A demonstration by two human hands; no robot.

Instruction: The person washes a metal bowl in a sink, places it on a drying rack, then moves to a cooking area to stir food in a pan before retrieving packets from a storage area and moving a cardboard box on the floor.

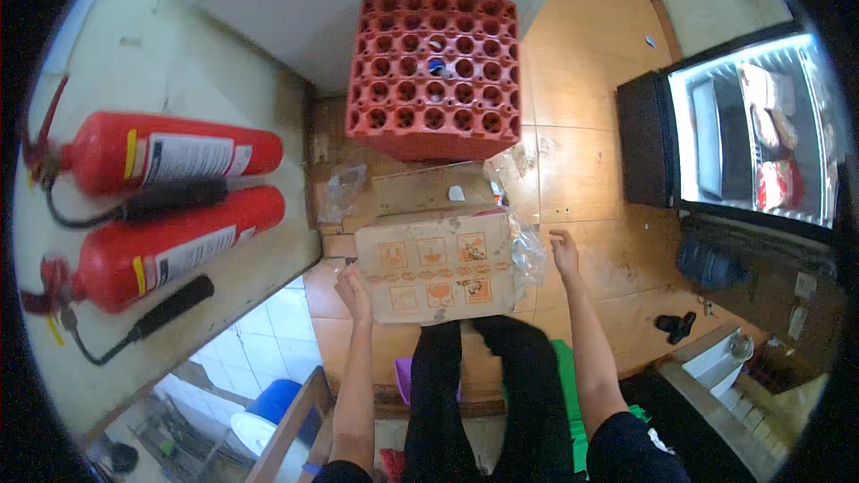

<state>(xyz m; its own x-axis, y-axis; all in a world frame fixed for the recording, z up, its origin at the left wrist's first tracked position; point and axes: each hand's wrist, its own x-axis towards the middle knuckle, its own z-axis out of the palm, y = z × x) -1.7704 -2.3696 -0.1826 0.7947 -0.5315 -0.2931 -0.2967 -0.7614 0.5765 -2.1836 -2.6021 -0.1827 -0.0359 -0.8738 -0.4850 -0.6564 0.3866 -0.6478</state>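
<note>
A worn brown cardboard box (436, 268) printed with orange pictograms sits before my legs. My left hand (354, 290) is at the box's left edge, its fingers bent; whether they grip the cardboard is not clear. Off to the right of the box, my right hand (565, 253) hangs apart from it, fingers loosely curled and holding nothing visible. Between that hand and the box lies crumpled clear plastic wrap (529, 251). Beyond the box rises a stack of red egg trays (435, 80), with a small blue item (437, 67) in one cup.
Two red fire extinguishers (181, 151) (181, 248) lie on the pale surface (201, 376) at left. A lit display fridge (731, 141) stands at right on the tiled floor (584, 168). Black footwear (675, 327) and a white sink (715, 365) are at lower right.
</note>
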